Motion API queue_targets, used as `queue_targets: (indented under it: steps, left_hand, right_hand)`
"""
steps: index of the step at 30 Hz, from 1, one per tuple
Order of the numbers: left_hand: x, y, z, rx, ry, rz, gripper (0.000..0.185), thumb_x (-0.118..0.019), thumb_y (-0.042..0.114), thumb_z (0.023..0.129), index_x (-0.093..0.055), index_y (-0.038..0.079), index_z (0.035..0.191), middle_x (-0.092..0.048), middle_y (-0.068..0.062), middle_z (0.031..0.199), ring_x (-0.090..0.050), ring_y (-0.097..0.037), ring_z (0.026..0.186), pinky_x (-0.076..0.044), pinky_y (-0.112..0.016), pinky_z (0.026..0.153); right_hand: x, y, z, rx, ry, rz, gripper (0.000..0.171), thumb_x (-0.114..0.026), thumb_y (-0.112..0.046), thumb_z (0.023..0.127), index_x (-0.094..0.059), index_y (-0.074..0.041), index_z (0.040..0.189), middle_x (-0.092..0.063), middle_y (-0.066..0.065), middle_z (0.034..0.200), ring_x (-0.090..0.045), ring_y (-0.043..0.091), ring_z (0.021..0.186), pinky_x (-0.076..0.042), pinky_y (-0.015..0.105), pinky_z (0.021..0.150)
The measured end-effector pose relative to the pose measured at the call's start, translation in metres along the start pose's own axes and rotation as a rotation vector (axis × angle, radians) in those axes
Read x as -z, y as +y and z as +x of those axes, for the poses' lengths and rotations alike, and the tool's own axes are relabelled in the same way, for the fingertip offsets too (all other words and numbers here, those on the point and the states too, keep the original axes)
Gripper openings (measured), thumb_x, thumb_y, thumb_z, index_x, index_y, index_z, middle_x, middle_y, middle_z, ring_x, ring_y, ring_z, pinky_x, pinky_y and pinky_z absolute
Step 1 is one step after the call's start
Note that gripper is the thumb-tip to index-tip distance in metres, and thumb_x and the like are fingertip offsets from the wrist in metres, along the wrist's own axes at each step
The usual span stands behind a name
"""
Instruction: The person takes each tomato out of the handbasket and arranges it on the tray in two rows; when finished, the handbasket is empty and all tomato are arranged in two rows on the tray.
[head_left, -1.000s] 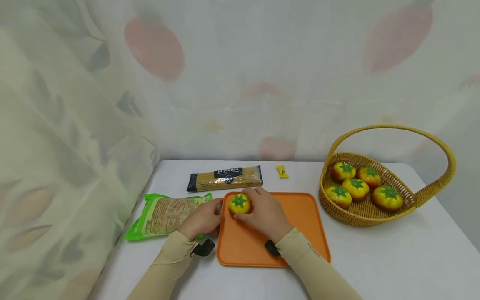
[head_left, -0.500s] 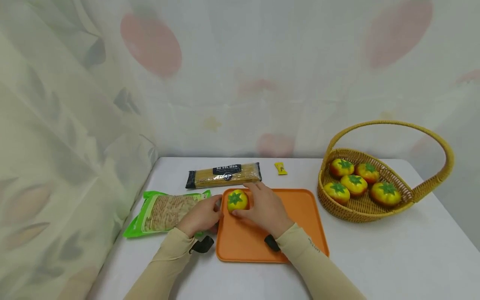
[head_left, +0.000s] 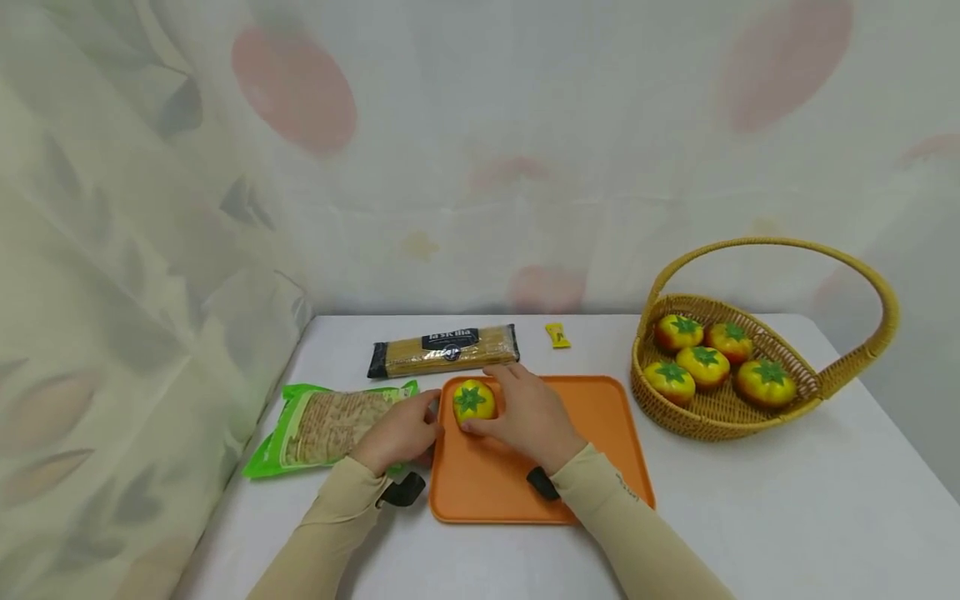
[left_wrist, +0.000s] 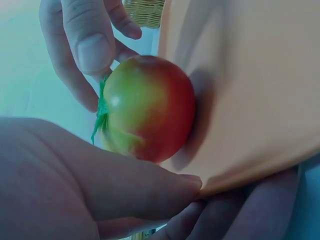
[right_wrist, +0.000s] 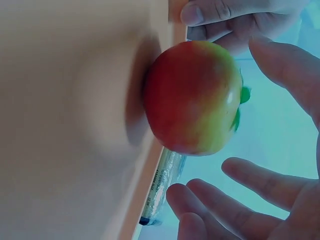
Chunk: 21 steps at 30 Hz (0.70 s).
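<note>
Left hand [head_left: 400, 429] pinches the tray [head_left: 487, 487] by its left rim. Right hand [head_left: 531, 417], fingers spread, holds nothing; only the right wrist view shows it clear of the tray's tomato [right_wrist: 192, 97].

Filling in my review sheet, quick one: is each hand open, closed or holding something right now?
Left hand: closed, pinching the orange tray by its edge.
Right hand: open, fingers spread near the red-and-yellow fruit, not gripping it.
</note>
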<state>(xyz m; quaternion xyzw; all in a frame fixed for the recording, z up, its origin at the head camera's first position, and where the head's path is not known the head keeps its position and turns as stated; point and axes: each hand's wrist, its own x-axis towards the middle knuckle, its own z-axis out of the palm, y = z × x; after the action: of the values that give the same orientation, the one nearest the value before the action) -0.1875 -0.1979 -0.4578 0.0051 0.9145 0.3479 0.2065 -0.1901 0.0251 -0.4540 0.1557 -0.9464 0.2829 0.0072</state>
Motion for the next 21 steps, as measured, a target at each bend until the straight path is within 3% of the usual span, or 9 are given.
queue_targets:
  steps: [7, 11, 16, 21]
  left_hand:
    - [0.0, -0.004, 0.002, 0.0, -0.002, 0.018, 0.066, -0.065, 0.013, 0.104, -0.041, 0.005, 0.165, -0.072, -0.016, 0.117, -0.072, -0.018, 0.071, -0.064, -0.034, 0.067]
    - [0.001, -0.008, 0.003, -0.016, -0.007, 0.015, 0.067, -0.065, 0.012, 0.104, -0.039, 0.003, 0.165, -0.073, -0.018, 0.12, -0.073, -0.018, 0.076, -0.065, -0.036, 0.068]
    - [0.002, -0.008, 0.004, -0.026, -0.011, 0.037, 0.067, -0.065, 0.014, 0.104, -0.039, 0.002, 0.165, -0.073, -0.018, 0.121, -0.072, -0.017, 0.077, -0.064, -0.037, 0.073]
    - [0.0, -0.005, 0.003, -0.04, -0.022, 0.043, 0.067, -0.063, 0.013, 0.104, -0.038, 0.001, 0.165, -0.073, -0.016, 0.119, -0.071, -0.017, 0.073, -0.063, -0.037, 0.071]
  right_hand:
    - [0.02, 0.011, -0.006, -0.007, -0.008, 0.036, 0.086, -0.088, -0.062, 0.083, -0.061, -0.018, 0.151, -0.066, 0.007, 0.143, -0.069, 0.026, 0.115, -0.061, 0.047, 0.1]
    - [0.05, 0.03, -0.022, 0.001, -0.016, 0.073, 0.08, -0.086, -0.059, 0.086, -0.061, -0.019, 0.152, -0.066, 0.004, 0.146, -0.068, 0.026, 0.12, -0.06, 0.046, 0.1]
    - [0.101, 0.076, -0.051, 0.045, 0.053, -0.004, 0.069, -0.085, -0.054, 0.09, -0.065, -0.018, 0.147, -0.068, 0.003, 0.142, -0.069, 0.027, 0.122, -0.059, 0.048, 0.102]
    - [0.154, 0.133, -0.078, 0.013, 0.105, -0.132, 0.062, -0.084, -0.039, 0.094, -0.066, -0.009, 0.145, -0.067, 0.015, 0.143, -0.065, 0.038, 0.129, -0.054, 0.059, 0.11]
